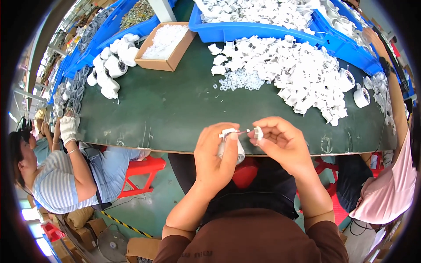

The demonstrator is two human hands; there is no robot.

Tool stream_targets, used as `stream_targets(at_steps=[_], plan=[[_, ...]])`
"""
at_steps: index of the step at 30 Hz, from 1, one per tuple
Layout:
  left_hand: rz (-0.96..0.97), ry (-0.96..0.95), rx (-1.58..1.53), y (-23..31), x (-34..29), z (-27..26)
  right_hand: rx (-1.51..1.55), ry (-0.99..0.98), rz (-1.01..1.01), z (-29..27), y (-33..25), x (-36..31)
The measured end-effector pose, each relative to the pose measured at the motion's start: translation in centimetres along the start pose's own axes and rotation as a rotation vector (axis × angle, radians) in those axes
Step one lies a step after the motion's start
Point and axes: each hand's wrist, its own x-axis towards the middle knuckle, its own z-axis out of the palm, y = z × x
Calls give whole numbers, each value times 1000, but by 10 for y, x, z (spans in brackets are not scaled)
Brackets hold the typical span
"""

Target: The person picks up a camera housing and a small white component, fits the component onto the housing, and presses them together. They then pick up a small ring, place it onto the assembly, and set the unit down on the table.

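Observation:
My left hand [209, 160] is closed around a white cylindrical housing [239, 151], held just off the table's near edge. Thin dark reddish wires [242, 132] run from the top of the housing toward my other hand. Between thumb and fingers, my right hand [284, 143] pinches a small white plastic part [258, 133]. A tiny white piece sits on the wires between both hands; its kind is too small to tell. Fingers cover much of the housing.
A heap of white plastic parts [302, 79] and small clear rings [241, 80] lie on the green table [162, 105]. Behind are blue bins [258, 33] and a cardboard box [158, 64]. White housings [109, 70] sit left. Co-workers sit on both sides.

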Motion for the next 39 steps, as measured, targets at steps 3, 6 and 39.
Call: stream_targets(at_steps=[3, 6, 39], plan=[[103, 105, 183, 0, 3, 0, -9, 0, -40, 20, -7, -5], [152, 89, 261, 3, 3, 3, -96, 21, -110, 33, -4, -3], [350, 29, 299, -17, 1, -19, -258, 113, -283, 56, 19, -2]])
